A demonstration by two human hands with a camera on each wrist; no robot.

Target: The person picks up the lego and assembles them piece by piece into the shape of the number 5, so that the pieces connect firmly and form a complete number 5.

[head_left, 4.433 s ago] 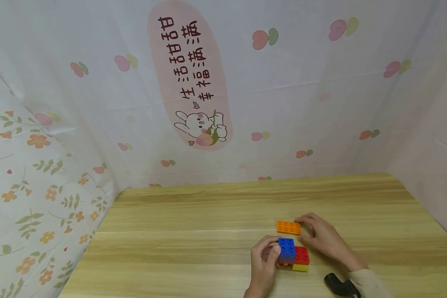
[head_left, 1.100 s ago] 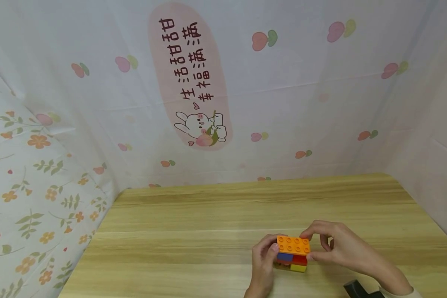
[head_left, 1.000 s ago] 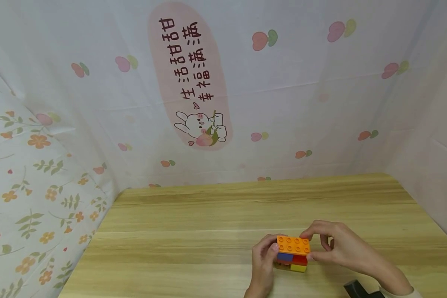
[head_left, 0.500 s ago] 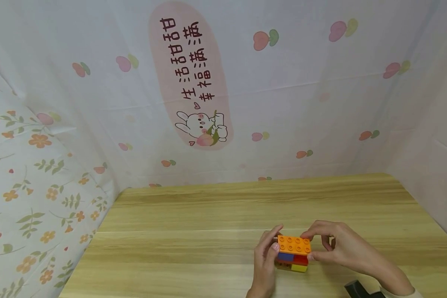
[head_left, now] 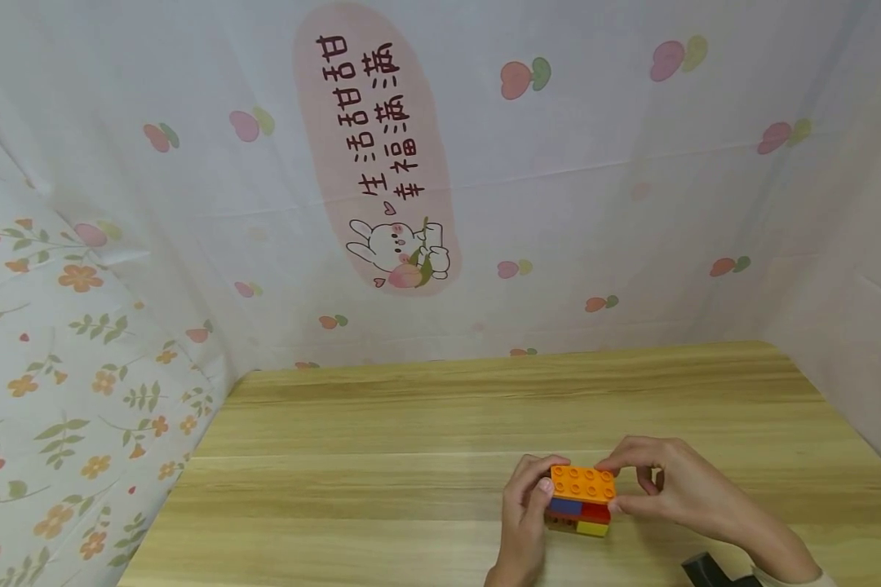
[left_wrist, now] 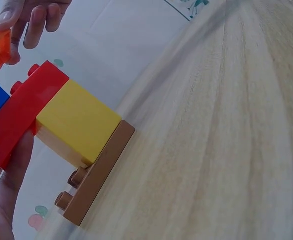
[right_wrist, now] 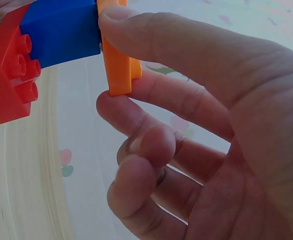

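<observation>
A thin orange brick (head_left: pixel 583 484) with two rows of studs lies over the blue brick (right_wrist: pixel 61 32) at the top of a stack. My right hand (head_left: pixel 671 481) pinches its right end between thumb and fingers. In the right wrist view the orange brick meets the blue one, overhanging the red brick (left_wrist: pixel 29 112) with a gap. Below the red are a yellow brick (left_wrist: pixel 79 122) and a thin brown brick (left_wrist: pixel 100 174) on the table. My left hand (head_left: pixel 523 522) holds the stack from the left, fingers around the blue and red bricks.
The wood-grain table (head_left: pixel 382 473) stretches left and behind the stack. A patterned white cloth (head_left: pixel 477 318) hangs along its back edge, and a floral cloth (head_left: pixel 81 391) at the left. A black device (head_left: pixel 708 569) sits by my right wrist.
The orange brick has gone from the table behind the stack to the top of it, carried by my right hand. My left index finger lifted briefly and came back down to the stack.
</observation>
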